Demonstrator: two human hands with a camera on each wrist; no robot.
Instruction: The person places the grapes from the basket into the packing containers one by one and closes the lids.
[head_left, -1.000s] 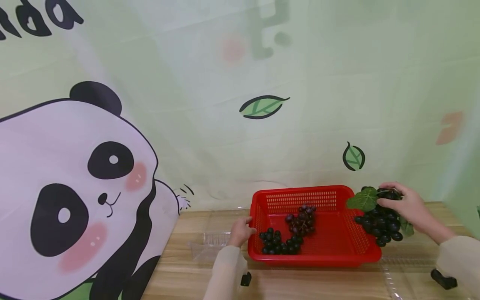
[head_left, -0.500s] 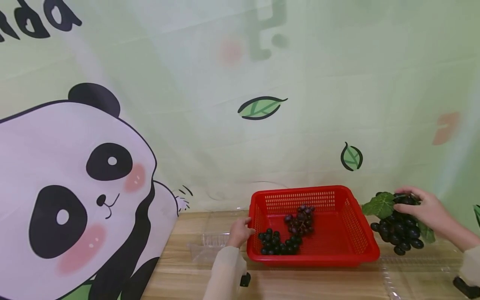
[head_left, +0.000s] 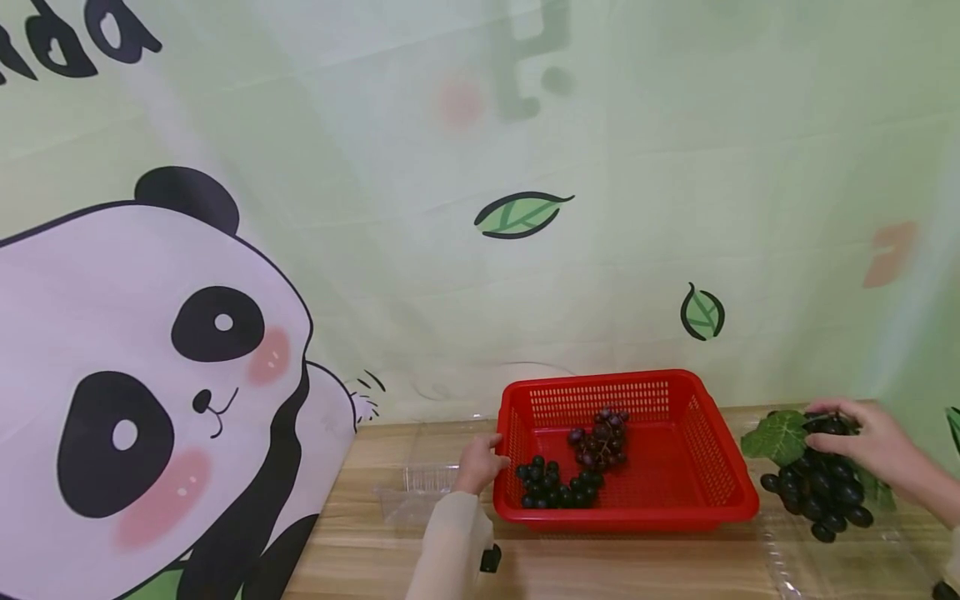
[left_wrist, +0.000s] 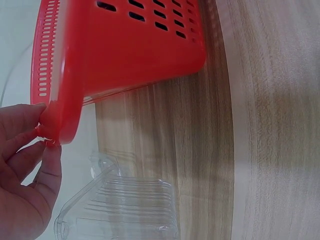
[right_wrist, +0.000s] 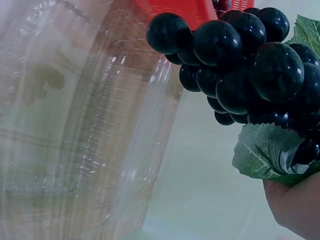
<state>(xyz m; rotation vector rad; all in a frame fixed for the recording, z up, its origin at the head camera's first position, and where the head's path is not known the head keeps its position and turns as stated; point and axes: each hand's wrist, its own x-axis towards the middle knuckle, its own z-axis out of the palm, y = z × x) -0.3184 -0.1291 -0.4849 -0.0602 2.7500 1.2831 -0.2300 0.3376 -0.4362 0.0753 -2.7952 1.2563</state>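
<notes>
While the left hand point(head_left: 477, 464) pinches the left rim of the red basket point(head_left: 716, 450) between thumb and fingers point(left_wrist: 31, 111), the right hand point(head_left: 873, 446) grips a black grape bunch point(head_left: 819, 487) with green leaves at its top, fingers curled round it. That bunch hangs off the bench point(head_left: 375, 550), right of the basket and apart from it, over a clear plastic tray point(head_left: 840, 562). Inside the basket lie two smaller grape bunches point(head_left: 577, 467), near its left side. A second clear tray point(head_left: 416, 492) sits just left of the basket.
</notes>
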